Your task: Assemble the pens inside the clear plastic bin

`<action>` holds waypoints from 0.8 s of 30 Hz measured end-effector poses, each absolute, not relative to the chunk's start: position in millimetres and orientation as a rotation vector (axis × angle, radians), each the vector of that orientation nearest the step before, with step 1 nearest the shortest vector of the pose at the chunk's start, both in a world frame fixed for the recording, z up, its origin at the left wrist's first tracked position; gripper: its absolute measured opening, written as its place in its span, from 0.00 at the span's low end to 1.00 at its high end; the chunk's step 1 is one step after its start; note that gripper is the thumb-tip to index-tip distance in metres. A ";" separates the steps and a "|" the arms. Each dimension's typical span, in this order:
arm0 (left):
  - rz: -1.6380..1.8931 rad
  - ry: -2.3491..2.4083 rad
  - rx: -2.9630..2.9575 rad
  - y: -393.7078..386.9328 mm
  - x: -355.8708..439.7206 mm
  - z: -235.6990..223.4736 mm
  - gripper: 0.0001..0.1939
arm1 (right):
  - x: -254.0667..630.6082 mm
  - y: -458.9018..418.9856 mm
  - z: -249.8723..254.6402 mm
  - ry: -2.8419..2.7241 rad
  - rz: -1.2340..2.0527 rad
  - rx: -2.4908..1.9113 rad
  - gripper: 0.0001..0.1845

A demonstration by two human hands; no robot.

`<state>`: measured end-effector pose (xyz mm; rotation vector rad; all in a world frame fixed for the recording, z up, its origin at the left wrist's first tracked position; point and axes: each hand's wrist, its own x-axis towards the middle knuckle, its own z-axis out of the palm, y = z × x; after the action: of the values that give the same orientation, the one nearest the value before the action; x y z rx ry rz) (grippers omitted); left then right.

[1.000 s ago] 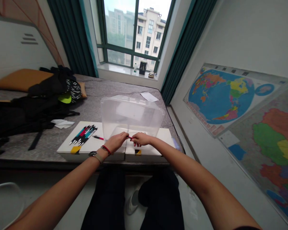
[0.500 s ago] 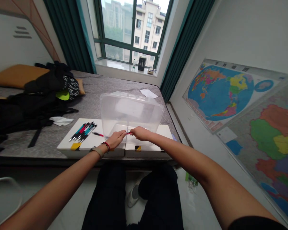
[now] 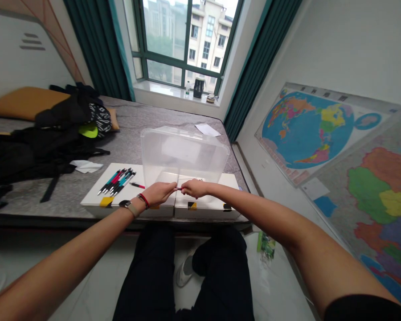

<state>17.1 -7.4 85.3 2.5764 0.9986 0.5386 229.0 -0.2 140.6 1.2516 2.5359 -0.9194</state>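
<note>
Grey mattress (image 3: 169,117) below window (image 3: 169,38), white boxes (image 3: 134,170) on top. Got slim pen part (image 3: 178,188) pinched between left hand (image 3: 159,193) and right hand (image 3: 198,188), right by clear plastic bin (image 3: 183,149). Showing less red than half sec ago, so guessing mid-twist, not finished imo.

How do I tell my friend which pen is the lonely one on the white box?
Find the grey bed, then the left white box along its near edge. On top, look between the bunch of pens and the clear plastic bin. The lonely pen, black and red, lies by itself, while the bunched ones lie close together.
</note>
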 end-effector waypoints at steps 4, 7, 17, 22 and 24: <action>0.762 1.114 2.156 -10.1 30.5 77.7 0.17 | 227.3 4.2 132.6 2.699 -0.385 1.317 0.08; 0.740 1.082 1.783 -9.5 36.9 72.6 0.20 | 227.4 8.8 130.2 2.692 -0.281 1.309 0.09; 1.197 0.994 1.522 -7.1 53.4 86.5 0.18 | 226.4 -0.4 118.4 2.842 -1.021 1.654 0.12; 1.433 1.070 1.649 -25.2 67.3 91.0 0.16 | 219.6 -20.5 91.7 2.963 -1.517 1.840 0.12; 1.459 1.066 1.771 -32.6 69.1 94.4 0.14 | 220.2 -25.0 87.2 3.082 -1.359 1.927 0.11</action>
<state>69.1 -32.6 94.4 1.7708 1.0663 1.4588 220.2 -25.0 87.2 1.9268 3.0823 -1.3591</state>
